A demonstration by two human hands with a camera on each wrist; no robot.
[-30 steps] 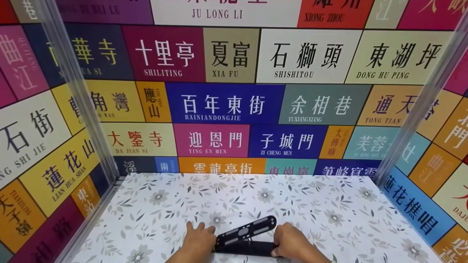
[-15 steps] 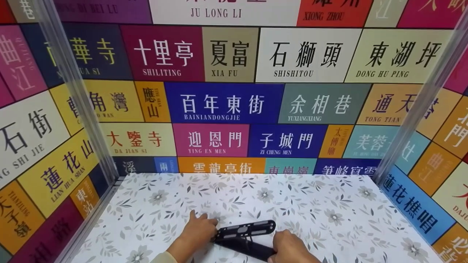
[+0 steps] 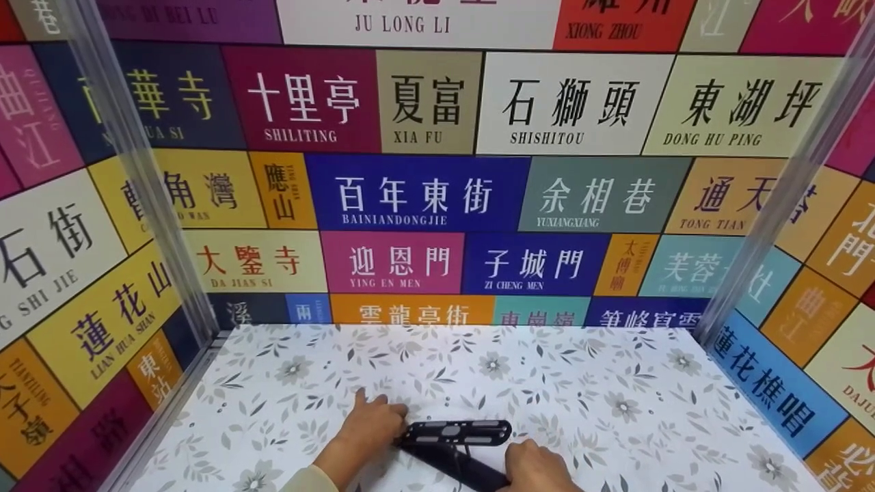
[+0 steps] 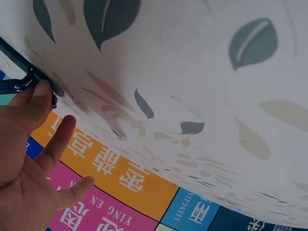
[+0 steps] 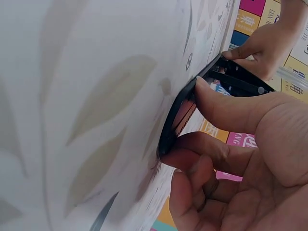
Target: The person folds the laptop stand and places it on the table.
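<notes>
A black folding stand [image 3: 459, 432] with pale grey pads lies half unfolded near the front of the table. Its two panels spread from a hinge at the left, and a thin strut joins them. My left hand [image 3: 369, 420] pinches the hinge end between thumb and forefinger; in the left wrist view its other fingers [image 4: 62, 144] stand spread. At the opposite end, my right hand [image 3: 539, 468] pinches the lower panel's tip. The right wrist view shows that thumb and forefinger on the panel's dark rim [image 5: 166, 139], the remaining fingers curled in.
The stand is on a table [image 3: 287, 403] covered with white leaf-and-flower cloth. Colourful panels with lettering [image 3: 417, 191] rise behind it and at both sides. Clear upright strips [image 3: 759, 184] mark the corners.
The stand has turned, its lower panel's right end swinging towards me with my right hand. The upper panel's free end has dropped, now nearly level in view. My left hand shifted slightly away from me.
</notes>
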